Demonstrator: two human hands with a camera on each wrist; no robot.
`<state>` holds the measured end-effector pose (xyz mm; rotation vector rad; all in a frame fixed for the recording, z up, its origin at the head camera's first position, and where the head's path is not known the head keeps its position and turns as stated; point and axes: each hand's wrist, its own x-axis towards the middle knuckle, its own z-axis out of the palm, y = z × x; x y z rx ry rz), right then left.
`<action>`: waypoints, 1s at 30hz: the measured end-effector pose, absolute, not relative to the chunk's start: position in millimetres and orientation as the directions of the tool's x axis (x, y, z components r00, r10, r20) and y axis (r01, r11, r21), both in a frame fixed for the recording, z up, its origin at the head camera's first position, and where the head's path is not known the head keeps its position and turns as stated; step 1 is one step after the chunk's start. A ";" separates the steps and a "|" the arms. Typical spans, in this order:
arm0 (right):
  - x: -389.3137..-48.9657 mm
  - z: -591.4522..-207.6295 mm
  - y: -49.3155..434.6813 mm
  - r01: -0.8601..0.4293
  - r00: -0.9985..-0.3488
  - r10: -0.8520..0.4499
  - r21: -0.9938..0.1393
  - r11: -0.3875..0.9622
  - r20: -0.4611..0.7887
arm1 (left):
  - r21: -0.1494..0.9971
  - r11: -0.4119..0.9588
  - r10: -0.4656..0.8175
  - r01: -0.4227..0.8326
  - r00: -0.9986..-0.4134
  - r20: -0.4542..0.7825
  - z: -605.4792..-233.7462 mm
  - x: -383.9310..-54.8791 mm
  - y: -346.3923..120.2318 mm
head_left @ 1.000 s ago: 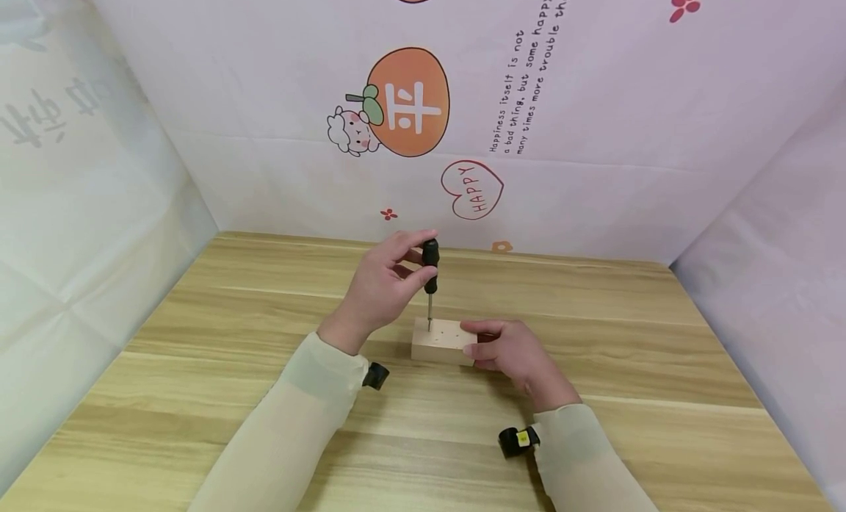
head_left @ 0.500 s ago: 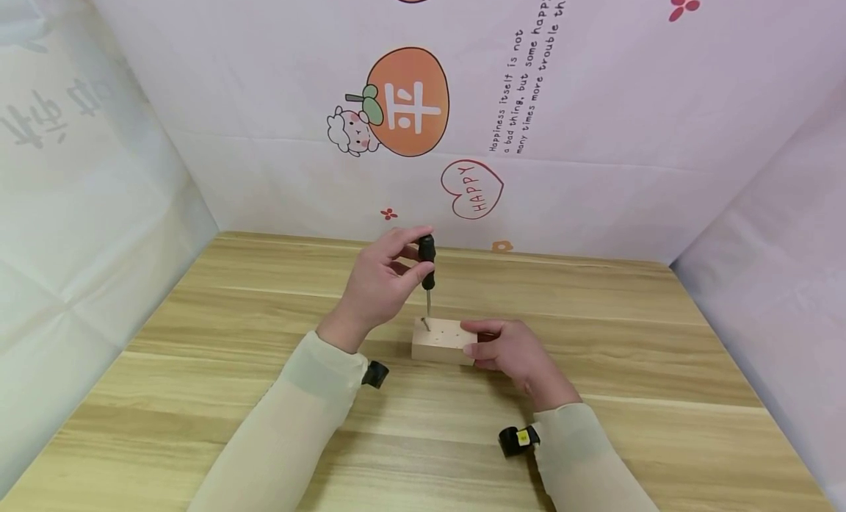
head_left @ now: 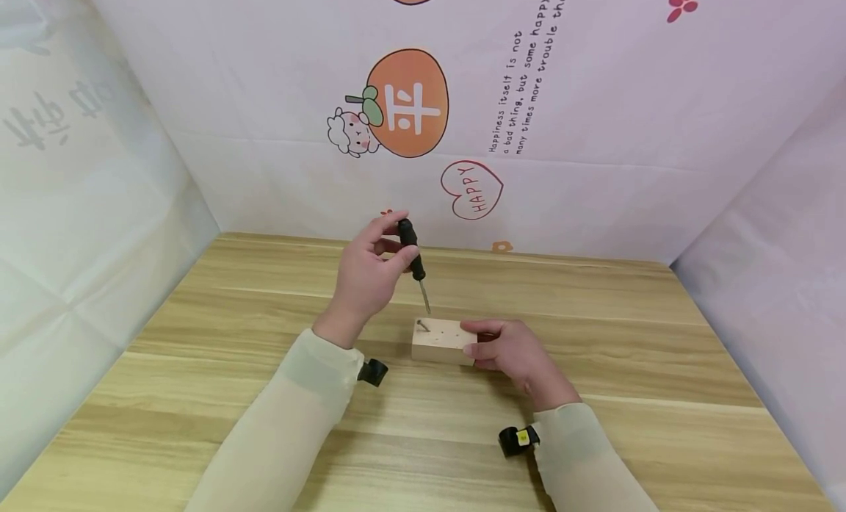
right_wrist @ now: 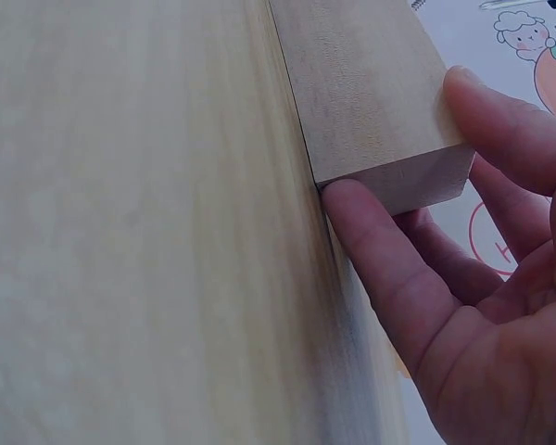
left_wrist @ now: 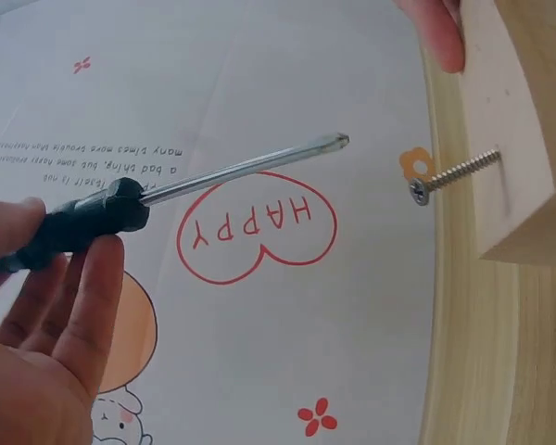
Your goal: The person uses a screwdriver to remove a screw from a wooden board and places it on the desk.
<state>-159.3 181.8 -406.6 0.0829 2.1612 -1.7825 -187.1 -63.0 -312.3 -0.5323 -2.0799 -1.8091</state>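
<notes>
My left hand (head_left: 366, 277) holds a black-handled screwdriver (left_wrist: 93, 215) between thumb and fingers, its steel shaft slanting down to the right. The tip hangs in the air above the far edge of a pale wooden block (head_left: 444, 343), apart from the screw. A cross-head screw (left_wrist: 459, 176) stands tilted in the block's top near the left end, most of its thread showing. Several small holes dot the top face. My right hand (head_left: 518, 354) grips the block's right end, with the thumb and fingers on its sides, as the right wrist view (right_wrist: 500, 278) also shows.
The block lies on a wood-grain table (head_left: 264, 336). Behind the table hangs a printed white cloth (head_left: 297, 181), and more cloth closes off the left and right sides. Black wrist cameras (head_left: 518, 440) sit at both cuffs.
My left hand has lifted the screwdriver off the screw and moved it up and left, tilting it. The screw now leans to the left. The right hand and block have stayed put.
</notes>
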 end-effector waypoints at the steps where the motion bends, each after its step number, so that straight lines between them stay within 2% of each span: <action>1: -159.3 -406.7 181.7 0.255 -0.942 -0.168 -0.943 0.213 -0.292 | 0.887 0.092 0.045 0.452 -0.892 0.450 -311.5 -188.5 -64.2; 4: -159.4 -406.9 181.6 0.252 -0.942 -0.168 -0.944 0.213 -0.290 | 0.936 0.014 0.011 0.353 -0.936 0.353 -309.3 -193.0 -69.3; 8: -158.8 -406.6 181.6 0.244 -0.944 -0.171 -0.945 0.216 -0.283 | 0.963 -0.066 0.006 0.261 -0.965 0.262 -305.8 -197.0 -78.7; 16: -157.1 -406.2 182.0 0.233 -0.944 -0.182 -0.946 0.225 -0.276 | 0.985 -0.157 0.096 0.078 -0.991 0.094 -306.8 -201.8 -103.5; 22: -158.2 -404.9 182.2 0.242 -0.942 -0.183 -0.946 0.214 -0.282 | 0.994 -0.109 0.234 -0.032 -0.972 -0.005 -313.2 -197.3 -125.7; 30: -158.0 -406.8 183.5 0.241 -0.941 -0.185 -0.945 0.221 -0.283 | 0.983 0.056 0.284 -0.173 -0.941 -0.182 -339.1 -181.0 -157.3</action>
